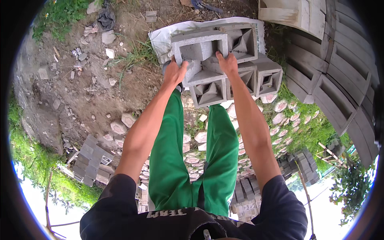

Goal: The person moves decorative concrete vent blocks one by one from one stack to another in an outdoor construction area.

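My left hand [175,73] grips the left side of a grey concrete ventilation block [205,49], its thumb over the rim. On the block's right side my right hand [227,65] is closed in the same way, thumb on the rim. The block has a square frame and a hollow, angled inside. Several similar blocks lie close around and below it: one at the front [209,93], one at the right [269,81] and one behind [242,41]. I cannot tell whether the held block touches those under it. A white sheet [161,37] lies beneath the blocks.
Stacked grey concrete blocks [338,76] rise along the right side. Dirt [86,104] with stones and rubble spreads at the left. Hexagonal pavers [119,127] lie around my feet. More block stacks [91,158] stand at the lower left and behind me.
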A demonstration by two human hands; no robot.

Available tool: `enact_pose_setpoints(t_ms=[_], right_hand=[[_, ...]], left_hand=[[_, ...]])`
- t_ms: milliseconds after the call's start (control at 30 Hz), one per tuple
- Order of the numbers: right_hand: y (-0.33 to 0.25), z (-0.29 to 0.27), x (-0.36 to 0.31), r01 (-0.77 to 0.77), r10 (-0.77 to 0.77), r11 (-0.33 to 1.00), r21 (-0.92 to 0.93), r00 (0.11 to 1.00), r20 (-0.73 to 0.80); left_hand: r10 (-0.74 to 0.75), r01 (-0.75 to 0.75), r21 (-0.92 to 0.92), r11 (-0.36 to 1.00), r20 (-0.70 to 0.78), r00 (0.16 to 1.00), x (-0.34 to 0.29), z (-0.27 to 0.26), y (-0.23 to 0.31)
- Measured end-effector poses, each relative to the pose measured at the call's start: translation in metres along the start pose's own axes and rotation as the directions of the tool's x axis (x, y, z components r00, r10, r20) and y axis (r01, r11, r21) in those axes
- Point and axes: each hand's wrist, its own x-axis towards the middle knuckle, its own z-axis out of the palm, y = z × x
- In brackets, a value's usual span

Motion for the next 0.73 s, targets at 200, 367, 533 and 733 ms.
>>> enact_pose_setpoints(t_ms=[200, 367, 533, 733], right_hand=[[0.002, 0.005, 0.029, 0.054, -0.057, 0.995, -0.086, 0.998, -0.033], [0.006, 0.009, 0.032, 0.057, -0.081, 0.978, -0.199, 0.99, -0.112], [-0.006, 0.011, 0.02, -0.077, 0.053, 0.985, -0.155, 0.987, -0.153], [-0.014, 0.004, -0.012, -0.262, 0.264, 0.964, 0.052, 0.963, -0.048]], left_hand=[[0.029, -0.031, -0.096, 0.995, -0.019, 0.999, 0.013, 0.005, 0.002], [-0.059, 0.062, -0.038, 0.997, 0.066, 0.996, 0.023, 0.005, 0.01], [0.003, -0.002, -0.14, 0.99, 0.001, 1.0, 0.022, 0.015, 0.0], [-0.112, 0.073, -0.601, 0.796, -0.028, 0.993, 0.02, 0.04, -0.013]])
